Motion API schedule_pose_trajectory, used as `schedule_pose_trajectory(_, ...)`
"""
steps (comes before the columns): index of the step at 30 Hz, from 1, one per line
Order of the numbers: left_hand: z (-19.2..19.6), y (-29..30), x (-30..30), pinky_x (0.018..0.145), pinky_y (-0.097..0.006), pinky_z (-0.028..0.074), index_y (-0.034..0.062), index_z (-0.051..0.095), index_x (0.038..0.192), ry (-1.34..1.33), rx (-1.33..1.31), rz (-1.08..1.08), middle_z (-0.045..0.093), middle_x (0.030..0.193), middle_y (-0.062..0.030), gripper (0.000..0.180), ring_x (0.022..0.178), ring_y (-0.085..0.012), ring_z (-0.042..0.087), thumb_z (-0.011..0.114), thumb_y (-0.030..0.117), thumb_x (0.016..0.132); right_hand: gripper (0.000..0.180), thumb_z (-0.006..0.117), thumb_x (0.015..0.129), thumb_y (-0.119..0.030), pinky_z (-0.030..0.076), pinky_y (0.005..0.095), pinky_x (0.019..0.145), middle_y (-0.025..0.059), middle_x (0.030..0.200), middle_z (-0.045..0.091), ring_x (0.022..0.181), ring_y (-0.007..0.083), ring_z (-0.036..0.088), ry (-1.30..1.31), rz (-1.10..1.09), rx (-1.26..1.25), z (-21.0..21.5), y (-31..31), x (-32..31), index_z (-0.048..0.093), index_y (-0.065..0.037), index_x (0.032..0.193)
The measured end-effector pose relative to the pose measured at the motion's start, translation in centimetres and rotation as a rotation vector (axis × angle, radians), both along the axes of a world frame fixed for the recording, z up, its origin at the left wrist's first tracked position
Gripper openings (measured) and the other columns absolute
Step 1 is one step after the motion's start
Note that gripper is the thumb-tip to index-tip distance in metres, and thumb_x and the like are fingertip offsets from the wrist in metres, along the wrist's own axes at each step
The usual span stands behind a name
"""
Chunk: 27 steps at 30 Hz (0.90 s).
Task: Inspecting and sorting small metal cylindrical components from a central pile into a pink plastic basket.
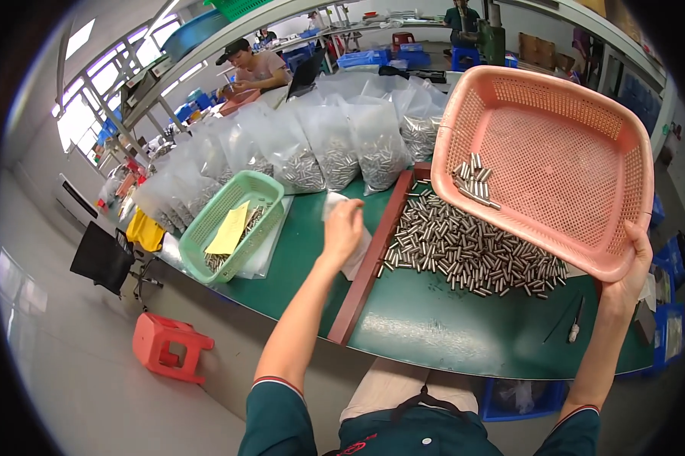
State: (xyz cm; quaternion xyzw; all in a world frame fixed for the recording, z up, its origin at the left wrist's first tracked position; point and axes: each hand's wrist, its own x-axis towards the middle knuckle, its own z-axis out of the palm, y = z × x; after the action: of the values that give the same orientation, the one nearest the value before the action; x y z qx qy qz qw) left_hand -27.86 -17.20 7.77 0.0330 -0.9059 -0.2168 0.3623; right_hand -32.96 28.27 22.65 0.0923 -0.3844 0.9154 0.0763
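My right hand (635, 258) grips the near right corner of a pink plastic mesh basket (620, 137). The basket is tilted, and a few metal pins (473, 178) lie in its left corner. Beneath and beside its lower edge spreads a heap of short metal pins (464, 243) on the green tabletop. My left hand (345, 228) has its fingers curled closed over a white sheet (358, 258), paper or cloth, left of a brown wooden divider (373, 277). Whether the fingers hold the sheet is hidden.
Left stands a green basket (194, 235) with pins and a yellow paper (228, 228). Clear bags of pins (301, 163) line the back. A small screwdriver-like tool (575, 323) lies at right. A red stool (168, 346) stands on the floor; a co-worker (255, 68) sits beyond.
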Motion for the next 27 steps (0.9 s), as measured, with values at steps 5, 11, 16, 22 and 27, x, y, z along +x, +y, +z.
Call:
schedule_pose_trajectory(5, -4.2, -0.3, 1.7, 0.062, -0.049, 0.053, 0.0018, 0.06, 0.087, -0.337, -0.276, 0.318, 0.062, 0.089, -0.022, 0.012, 0.072, -0.0384, 0.065, 0.051, 0.008, 0.083, 0.064, 0.052, 0.084, -0.007, 0.039, 0.0367, 0.106, 0.0082, 0.142, 0.044, 0.124, 0.0229, 0.048, 0.082, 0.009, 0.089, -0.5, -0.5, 0.2, 0.033, -0.008, 0.146)
schedule_pose_trajectory(11, -3.0, -2.1, 18.0, 0.062, -0.048, 0.054, 0.0005, 0.061, 0.073, -0.521, -0.246, 0.741, 0.065, 0.072, -0.0217, 0.005, 0.071, -0.0382, 0.067, 0.056, 0.003, 0.075, 0.064, 0.051, 0.084, -0.006, 0.039, 0.0353, 0.105, 0.0082, 0.141, 0.044, 0.123, 0.0213, 0.049, 0.077, 0.089, 0.104, -0.7, -1.3, 0.0, 0.033, -0.008, 0.146)
schedule_pose_trajectory(16, 3.2, -1.4, 30.4, 0.07, -0.05, 0.05, 0.0013, 0.069, 0.082, -0.52, -0.269, 0.999, 0.067, 0.079, -0.0203, 0.013, 0.076, -0.0387, 0.065, 0.057, 0.006, 0.079, 0.072, 0.049, 0.081, -0.005, 0.033, 0.0337, 0.108, 0.0075, 0.145, 0.04, 0.126, 0.02, 0.045, 0.127, 0.236, 0.136, 0.0, -6.1, 0.2, 0.028, -0.01, 0.149)
schedule_pose_trajectory(22, 5.0, -0.1, 12.6, 0.067, -0.046, 0.051, 0.0002, 0.066, 0.098, -0.044, -0.125, 0.423, 0.063, 0.089, -0.0194, 0.018, 0.073, -0.039, 0.063, 0.057, 0.005, 0.083, 0.071, 0.047, 0.081, -0.002, 0.035, 0.0355, 0.107, 0.006, 0.145, 0.039, 0.126, 0.0211, 0.044, 0.053, 0.279, 0.144, -0.2, -8.3, 0.4, 0.029, -0.012, 0.149)
schedule_pose_trajectory(27, -2.1, -5.0, 2.9, 0.068, -0.05, 0.052, -0.0009, 0.062, 0.098, -0.325, -0.17, 0.469, 0.058, 0.097, -0.0231, 0.019, 0.078, -0.0394, 0.064, 0.05, 0.006, 0.084, 0.075, 0.047, 0.078, -0.002, 0.032, 0.0355, 0.109, 0.0073, 0.147, 0.037, 0.129, 0.0226, 0.041, 0.07, 0.224, 0.184, 0.3, -10.1, 2.3, 0.026, -0.011, 0.15)
